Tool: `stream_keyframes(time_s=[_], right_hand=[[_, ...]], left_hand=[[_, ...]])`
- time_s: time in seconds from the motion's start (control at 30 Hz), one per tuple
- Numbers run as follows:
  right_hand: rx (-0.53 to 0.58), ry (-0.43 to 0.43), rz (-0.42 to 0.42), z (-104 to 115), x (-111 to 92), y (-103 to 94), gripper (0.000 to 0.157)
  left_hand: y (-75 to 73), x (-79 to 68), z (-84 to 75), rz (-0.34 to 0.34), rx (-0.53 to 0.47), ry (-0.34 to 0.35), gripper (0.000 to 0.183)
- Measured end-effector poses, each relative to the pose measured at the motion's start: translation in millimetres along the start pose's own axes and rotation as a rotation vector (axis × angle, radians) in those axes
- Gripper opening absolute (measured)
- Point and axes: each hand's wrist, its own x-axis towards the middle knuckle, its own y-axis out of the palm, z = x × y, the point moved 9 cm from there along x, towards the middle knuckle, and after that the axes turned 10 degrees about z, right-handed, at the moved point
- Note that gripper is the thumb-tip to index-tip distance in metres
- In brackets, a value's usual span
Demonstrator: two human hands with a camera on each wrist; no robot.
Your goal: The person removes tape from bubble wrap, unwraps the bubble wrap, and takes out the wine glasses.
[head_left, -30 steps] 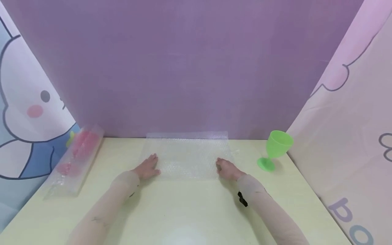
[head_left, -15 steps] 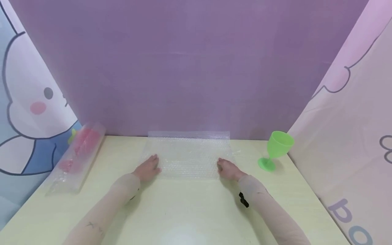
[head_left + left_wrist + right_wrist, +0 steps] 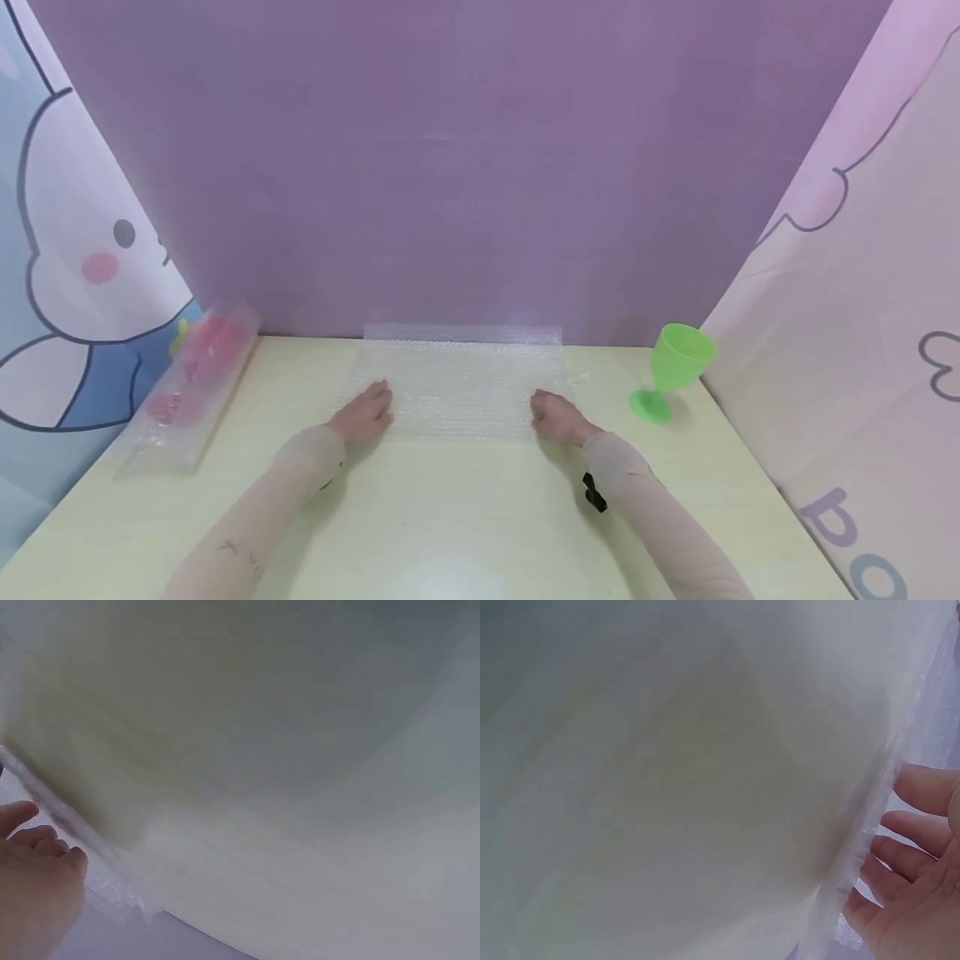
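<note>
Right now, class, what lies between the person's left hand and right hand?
Clear bubble wrap lies between the left hand and the right hand, as the head view shows.

A pale yellow, smooth, flat-topped table [image 3: 465, 500] carries everything here. On its far part lies a clear, rectangular sheet of plastic bubble wrap [image 3: 465, 387], spread flat, its far strip reaching past the table's back edge. Well to the left of the sheet, a long, translucent plastic bag [image 3: 187, 400] with pink contents [image 3: 213, 343] lies aslant along the table's side edge. To the right of the sheet and apart from it, a bright green, stemmed goblet [image 3: 679, 360] stands on its round foot. Nearer than the sheet, a soft bright glare marks the tabletop.
</note>
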Motion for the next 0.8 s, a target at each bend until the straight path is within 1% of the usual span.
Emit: stream_keyframes(time_s=[0.07, 0.1, 0.2, 0.23, 0.27, 0.33, 0.4, 0.53, 0.57, 0.7, 0.8], right_hand=[[0.008, 0.006, -0.013, 0, -1, -1.0, 0.007], [0.007, 0.013, -0.015, -1, -1, -1.4, 0.010], [-0.008, 0.021, -0.026, -3, -2, -2.9, 0.040], [-0.003, 0.025, -0.030, -3, -3, -4.0, 0.047], [-0.002, 0.021, -0.035, -2, -3, -5.1, 0.049], [0.026, 0.015, -0.051, -1, -5, -7.4, 0.049], [0.067, 0.010, -0.067, 1, -7, -9.9, 0.047], [0.124, -0.004, -0.114, 8, -14, -14.5, 0.044], [0.132, -0.006, -0.127, 10, -16, -15.6, 0.043], [0.177, -0.006, -0.170, 17, -23, -18.2, 0.040], [0.256, -0.011, -0.193, 21, -29, -19.0, 0.039]], left_hand=[[-2.0, -3.2, -2.7, -0.005, -0.042, -0.003, 0.050], [-3.4, -4.9, -4.7, -0.009, -0.058, 0.002, 0.049], [-6.4, -7.9, -6.4, -0.009, -0.085, -0.002, 0.048], [-7.0, -8.2, -5.7, -0.006, -0.082, -0.008, 0.048], [-7.5, -8.4, -5.4, -0.004, -0.072, -0.008, 0.048], [-8.1, -9.4, -4.1, 0.000, -0.063, -0.012, 0.049], [-9.6, -11.6, -6.1, -0.012, -0.053, 0.007, 0.048], [-14.5, -20.8, -11.5, -0.066, -0.053, 0.037, 0.045], [-16.1, -24.0, -13.0, -0.085, -0.046, 0.042, 0.044], [-21.7, -42.2, -14.7, -0.144, -0.057, 0.020, 0.041], [-24.8, -59.5, -14.0, -0.172, -0.082, -0.008, 0.039]])
